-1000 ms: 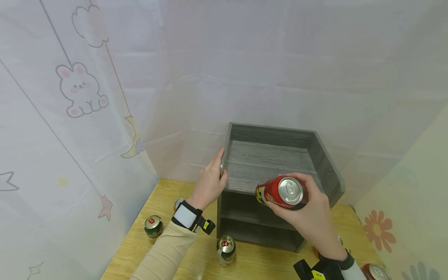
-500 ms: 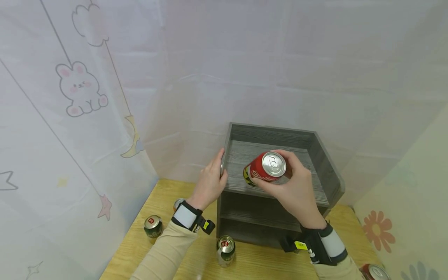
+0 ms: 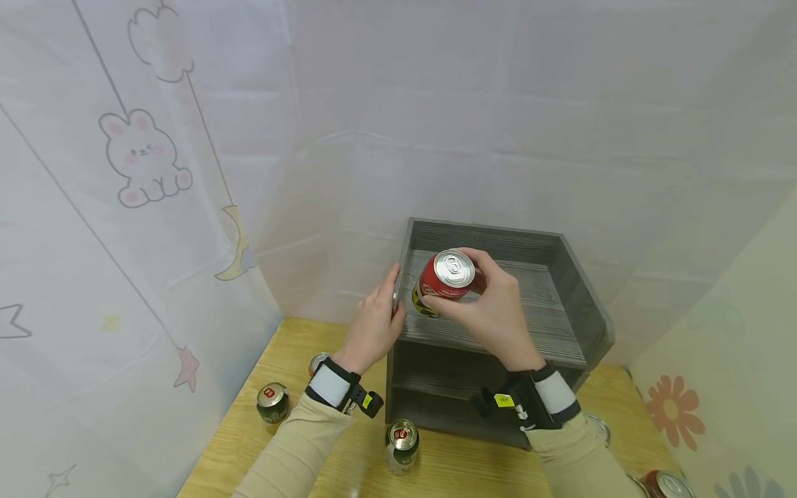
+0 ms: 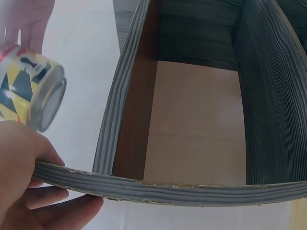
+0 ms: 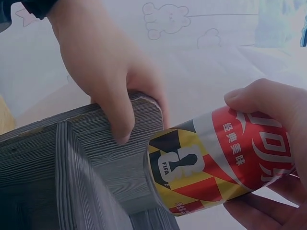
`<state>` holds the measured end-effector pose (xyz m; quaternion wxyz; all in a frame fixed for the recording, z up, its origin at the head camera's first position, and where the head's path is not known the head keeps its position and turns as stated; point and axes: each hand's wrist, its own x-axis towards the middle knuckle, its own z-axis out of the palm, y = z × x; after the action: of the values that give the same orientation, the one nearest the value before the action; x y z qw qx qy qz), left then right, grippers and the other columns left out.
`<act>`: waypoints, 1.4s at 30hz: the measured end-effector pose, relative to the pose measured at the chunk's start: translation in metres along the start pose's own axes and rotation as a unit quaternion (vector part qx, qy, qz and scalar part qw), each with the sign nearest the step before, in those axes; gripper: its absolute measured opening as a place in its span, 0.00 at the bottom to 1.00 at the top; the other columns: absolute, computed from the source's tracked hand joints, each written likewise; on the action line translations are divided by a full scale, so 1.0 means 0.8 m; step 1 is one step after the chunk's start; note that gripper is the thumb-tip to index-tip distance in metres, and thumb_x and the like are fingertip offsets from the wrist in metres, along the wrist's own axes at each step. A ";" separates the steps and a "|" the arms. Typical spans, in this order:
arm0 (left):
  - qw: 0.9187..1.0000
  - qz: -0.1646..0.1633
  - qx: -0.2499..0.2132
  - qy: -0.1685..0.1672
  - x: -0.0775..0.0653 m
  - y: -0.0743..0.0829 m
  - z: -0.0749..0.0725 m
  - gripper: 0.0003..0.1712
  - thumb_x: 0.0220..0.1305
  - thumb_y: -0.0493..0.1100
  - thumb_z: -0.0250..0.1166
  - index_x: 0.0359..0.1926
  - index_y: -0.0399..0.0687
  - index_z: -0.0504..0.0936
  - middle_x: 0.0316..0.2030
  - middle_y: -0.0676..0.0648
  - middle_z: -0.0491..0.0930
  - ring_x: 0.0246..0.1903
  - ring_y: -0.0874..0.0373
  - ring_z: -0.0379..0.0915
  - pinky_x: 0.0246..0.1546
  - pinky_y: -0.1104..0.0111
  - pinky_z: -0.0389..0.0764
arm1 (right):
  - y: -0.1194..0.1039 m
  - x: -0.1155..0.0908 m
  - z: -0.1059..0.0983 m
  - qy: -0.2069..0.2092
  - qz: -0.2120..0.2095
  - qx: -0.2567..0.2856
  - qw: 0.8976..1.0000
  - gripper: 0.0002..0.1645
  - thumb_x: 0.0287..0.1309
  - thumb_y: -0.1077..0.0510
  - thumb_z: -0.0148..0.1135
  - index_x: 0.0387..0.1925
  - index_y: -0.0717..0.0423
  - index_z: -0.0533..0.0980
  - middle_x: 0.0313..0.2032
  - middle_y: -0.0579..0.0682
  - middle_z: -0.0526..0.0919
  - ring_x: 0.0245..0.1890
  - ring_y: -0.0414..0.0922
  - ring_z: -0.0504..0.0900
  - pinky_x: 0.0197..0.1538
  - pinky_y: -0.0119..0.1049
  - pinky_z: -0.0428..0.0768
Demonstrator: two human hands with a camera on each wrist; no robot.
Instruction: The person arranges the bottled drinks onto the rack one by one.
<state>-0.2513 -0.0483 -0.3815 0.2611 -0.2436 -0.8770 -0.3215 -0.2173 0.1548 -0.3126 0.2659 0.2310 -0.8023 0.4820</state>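
1. Right hand (image 3: 495,315) has its thumb and fingers curled round a red can (image 3: 438,280), tilted above the top of the shelf (image 3: 542,304).
2. Left hand (image 3: 373,321) grips the side panel (image 5: 144,117), thumb inside.
3. Lowered at that lean, it could clip the panel or topple imo.

A worktop of yellow wood grain (image 3: 461,472) is being enclosed by pale sheeting: the back wall (image 3: 448,124) is being crossed by faint creases, while on the left wall (image 3: 68,270) a printed rabbit (image 3: 144,162), cloud (image 3: 162,45), moon (image 3: 235,256) and pink star (image 3: 188,370) are being displayed. By an orange flower (image 3: 674,408), the yellowish right wall (image 3: 716,325) is being brightened. Soft, muted light is being spread throughout.
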 end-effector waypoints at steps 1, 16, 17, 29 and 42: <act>1.000 -0.002 0.000 -0.001 0.000 0.000 0.000 0.40 0.68 0.32 0.63 0.77 0.35 0.57 0.60 0.35 0.77 0.19 0.59 0.68 0.24 0.64 0.75 | 0.001 0.002 0.002 -0.003 0.004 0.000 1.000 0.43 0.42 0.53 0.85 0.61 0.53 0.76 0.51 0.47 0.83 0.45 0.42 0.84 0.47 0.33 0.82; 1.000 -0.009 -0.023 -0.015 -0.001 -0.001 -0.001 0.38 0.70 0.35 0.57 0.77 0.33 0.55 0.68 0.31 0.69 0.56 0.39 0.76 0.53 0.50 0.79 | 0.025 0.006 0.025 -0.050 0.076 0.008 0.996 0.46 0.44 0.51 0.84 0.64 0.55 0.74 0.52 0.49 0.81 0.46 0.45 0.83 0.45 0.40 0.84; 0.999 -0.009 -0.026 -0.016 -0.001 -0.001 -0.001 0.38 0.70 0.35 0.56 0.77 0.33 0.55 0.68 0.32 0.68 0.58 0.39 0.76 0.54 0.50 0.79 | 0.027 0.006 0.026 -0.052 0.076 0.007 0.996 0.45 0.44 0.50 0.84 0.64 0.55 0.74 0.52 0.49 0.81 0.46 0.45 0.83 0.45 0.40 0.84; 0.998 -0.028 -0.036 -0.037 0.000 0.001 -0.003 0.39 0.70 0.37 0.54 0.79 0.36 0.53 0.72 0.35 0.64 0.64 0.41 0.69 0.60 0.50 0.73 | 0.032 0.003 0.034 -0.062 0.075 -0.001 0.995 0.45 0.46 0.51 0.83 0.65 0.55 0.73 0.53 0.51 0.81 0.46 0.46 0.83 0.45 0.43 0.84; 0.998 -0.033 -0.038 -0.035 -0.001 0.000 -0.003 0.38 0.71 0.39 0.53 0.78 0.35 0.54 0.72 0.35 0.63 0.64 0.41 0.70 0.59 0.50 0.74 | 0.034 0.004 0.044 -0.068 0.089 0.038 0.993 0.48 0.48 0.55 0.82 0.70 0.52 0.70 0.58 0.53 0.78 0.52 0.49 0.82 0.52 0.47 0.82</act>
<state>-0.2500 -0.0500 -0.3800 0.2099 -0.2356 -0.8803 -0.3543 -0.2439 0.1344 -0.3420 0.1578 0.2010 -0.8172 0.5166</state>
